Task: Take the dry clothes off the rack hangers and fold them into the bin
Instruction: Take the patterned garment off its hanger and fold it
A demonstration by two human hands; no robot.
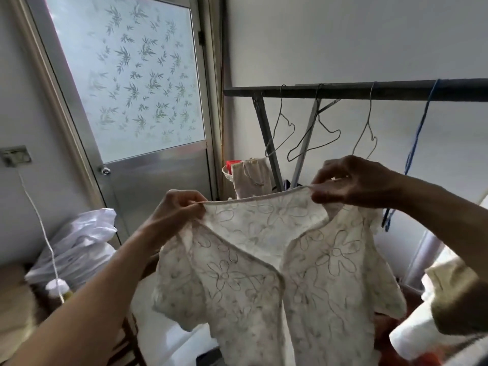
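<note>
Head view, the only one we have: we hold a cream garment [280, 262] with stitched flower outlines up in front of us, spread by its top edge. Our left hand [176, 210] pinches the left shoulder corner, fingers curled round the hem; our right hand [351, 182] pinches the right end of the neckline the same way. So each grip is closed on the cloth, and the piece hangs free below them, its short sleeves drooping to either side.

Behind it runs the dark rack bar [356, 91]. Three wire hangers [317, 133] dangle from it bare, and a blue cord [420, 133] loops down on the right. Further back, a pale cloth [250, 178] is draped over a white basket [226, 172] near the frosted door [126, 83]. A white bag [79, 241] sits low on the left.

We judge that the unhanging is mostly done: every hanger in sight is empty, and this garment is already off. Whether more clothes hang beyond the right edge we cannot tell. Folding of this piece has not begun, since it is still spread full width. We cannot say for sure which container is the bin, so how many folded items are already in it stays unknown. What remains for this item is the fold and the drop.
</note>
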